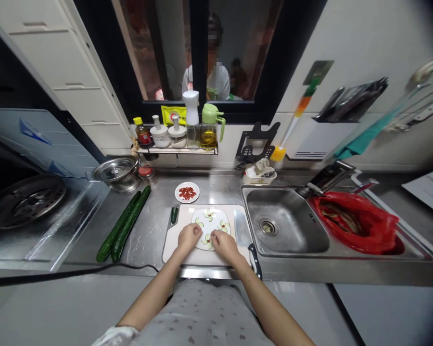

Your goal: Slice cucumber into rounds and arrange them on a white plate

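Observation:
A white plate (209, 229) rests on the light cutting board (172, 244). On it, thin pale-green cucumber slices (210, 214) form several small fan-like clusters with red bits at their centres. Over the plate's left edge is my left hand (190, 237), its fingers curled and pinched together. My right hand (225, 244) is pinched over the front right of the plate, close to a cluster. Whatever either hand's fingertips hold is too small to make out. Beyond the board sits a small white dish (177, 197) of chopped red pieces (187, 193).
A kitchen knife (242, 229) lies along the board's right side; dark green cucumber pieces (174, 214) lie at its left. Two whole cucumbers (128, 223), a lidded pot (117, 173), a sink (288, 226) and a red plastic bag (357, 223) surround the board. Bottles stand on a shelf (180, 150).

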### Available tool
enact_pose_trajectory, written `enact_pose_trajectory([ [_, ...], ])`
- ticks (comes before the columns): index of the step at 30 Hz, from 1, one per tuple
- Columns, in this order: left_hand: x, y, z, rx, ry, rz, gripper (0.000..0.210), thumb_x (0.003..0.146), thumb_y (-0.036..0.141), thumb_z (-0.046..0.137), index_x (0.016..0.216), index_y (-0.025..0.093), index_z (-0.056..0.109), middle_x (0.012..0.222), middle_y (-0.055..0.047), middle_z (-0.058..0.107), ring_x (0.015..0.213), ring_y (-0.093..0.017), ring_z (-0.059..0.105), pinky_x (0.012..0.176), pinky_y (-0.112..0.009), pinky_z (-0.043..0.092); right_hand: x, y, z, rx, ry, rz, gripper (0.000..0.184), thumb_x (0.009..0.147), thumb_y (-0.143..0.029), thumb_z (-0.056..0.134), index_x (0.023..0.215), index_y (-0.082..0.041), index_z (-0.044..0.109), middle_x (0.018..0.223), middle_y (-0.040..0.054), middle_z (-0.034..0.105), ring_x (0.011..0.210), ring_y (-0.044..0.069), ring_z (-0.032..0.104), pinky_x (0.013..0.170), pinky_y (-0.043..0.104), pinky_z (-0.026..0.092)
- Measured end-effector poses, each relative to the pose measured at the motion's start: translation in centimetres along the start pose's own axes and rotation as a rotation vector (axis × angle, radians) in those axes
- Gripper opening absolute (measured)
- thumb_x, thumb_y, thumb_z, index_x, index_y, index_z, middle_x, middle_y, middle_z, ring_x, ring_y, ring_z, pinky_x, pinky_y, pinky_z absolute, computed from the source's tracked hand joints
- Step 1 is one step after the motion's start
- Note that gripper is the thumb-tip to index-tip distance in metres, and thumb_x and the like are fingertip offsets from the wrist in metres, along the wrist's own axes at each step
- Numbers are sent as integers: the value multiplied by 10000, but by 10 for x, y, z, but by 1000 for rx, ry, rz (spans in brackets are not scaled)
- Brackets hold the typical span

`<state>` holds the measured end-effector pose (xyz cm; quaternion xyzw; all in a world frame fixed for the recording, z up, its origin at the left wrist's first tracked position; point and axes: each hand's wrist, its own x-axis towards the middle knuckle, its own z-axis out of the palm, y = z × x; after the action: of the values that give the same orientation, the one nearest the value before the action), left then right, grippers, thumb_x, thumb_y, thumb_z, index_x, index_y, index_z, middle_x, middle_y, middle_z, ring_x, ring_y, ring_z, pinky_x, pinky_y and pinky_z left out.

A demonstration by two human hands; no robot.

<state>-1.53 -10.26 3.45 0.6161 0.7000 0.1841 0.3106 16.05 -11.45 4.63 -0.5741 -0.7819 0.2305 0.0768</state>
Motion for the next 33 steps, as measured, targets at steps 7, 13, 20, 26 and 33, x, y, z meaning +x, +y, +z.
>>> enact_pose_trajectory([
  [7, 40, -27, -42, 2, 147, -76, 130, 774, 274, 565, 830, 231, 674, 780, -4, 674, 704, -135, 581, 623, -216, 360, -18, 15, -2, 165, 139, 16, 242, 883, -302, 397, 883, -210, 621, 845, 31, 659, 739, 149, 568, 633, 225, 339],
  [13, 80, -43, -62, 53, 221, -197, 158, 795, 294, 541, 871, 247, 672, 822, -9, 688, 759, -150, 602, 645, -224, 381, -32, 27, -3, 239, 203, 52, 293, 867, -347, 385, 871, -203, 640, 759, 34, 656, 688, 166, 578, 617, 237, 368],
  [20, 120, -37, -59, 112, 201, -295, 200, 786, 322, 562, 945, 286, 679, 967, -41, 702, 917, -208, 628, 712, -257, 427, -39, 28, -10, 287, 222, 112, 331, 861, -400, 378, 873, -195, 638, 765, 53, 665, 683, 180, 587, 603, 246, 389],
  [26, 150, -36, -60, 231, 170, -285, 225, 770, 280, 564, 958, 267, 685, 1035, -98, 687, 975, -256, 623, 760, -308, 449, -47, 35, -11, 300, 241, 135, 315, 861, -395, 380, 848, -197, 624, 759, 62, 670, 705, 193, 601, 628, 264, 403],
  [33, 168, -40, -56, 311, 102, -284, 230, 717, 266, 623, 935, 218, 679, 1029, -146, 677, 988, -284, 621, 790, -335, 456, -53, 42, -10, 326, 251, 167, 305, 862, -394, 392, 856, -206, 632, 785, 57, 674, 726, 194, 605, 648, 265, 416],
])
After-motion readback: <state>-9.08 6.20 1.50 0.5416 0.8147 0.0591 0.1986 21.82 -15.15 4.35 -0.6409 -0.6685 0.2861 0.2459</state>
